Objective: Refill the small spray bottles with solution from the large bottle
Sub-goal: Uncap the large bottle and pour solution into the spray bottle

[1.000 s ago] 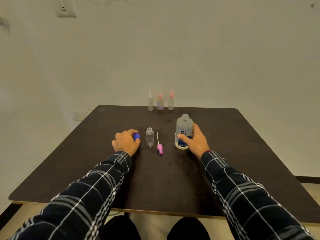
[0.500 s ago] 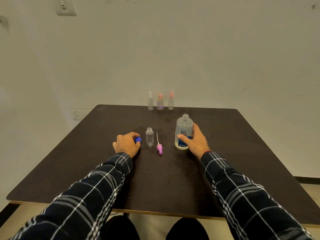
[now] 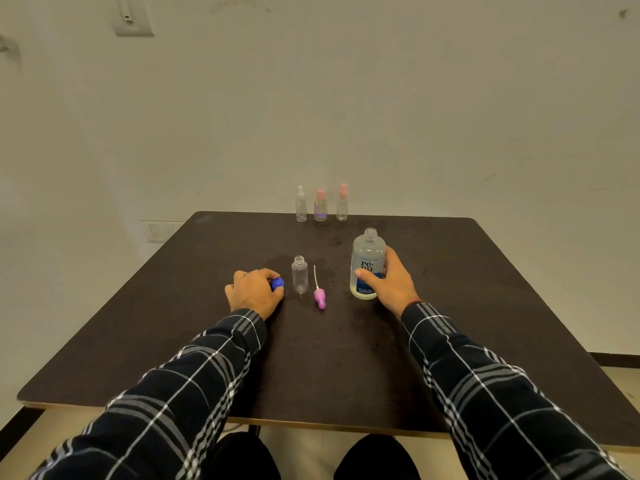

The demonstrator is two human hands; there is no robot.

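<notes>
A large clear bottle (image 3: pixel 367 261) with a blue label stands uncapped on the dark table (image 3: pixel 346 358); my right hand (image 3: pixel 391 284) grips its lower half. My left hand (image 3: pixel 254 292) rests on the table with its fingers curled round a blue cap (image 3: pixel 277 283). Just right of that cap stands a small empty clear bottle (image 3: pixel 300 275) with no top. Its pink spray head (image 3: pixel 319 295), white tube pointing away, lies on the table between the two bottles.
Three small spray bottles stand in a row at the table's far edge: one with a clear top (image 3: pixel 301 204), one with a pink top and purple label (image 3: pixel 320 206), one with a pink top (image 3: pixel 342 203). A pale wall rises close behind.
My left hand has lowered the blue cap slightly toward the table beside the small bottle. My right hand and the large bottle have stayed put.
</notes>
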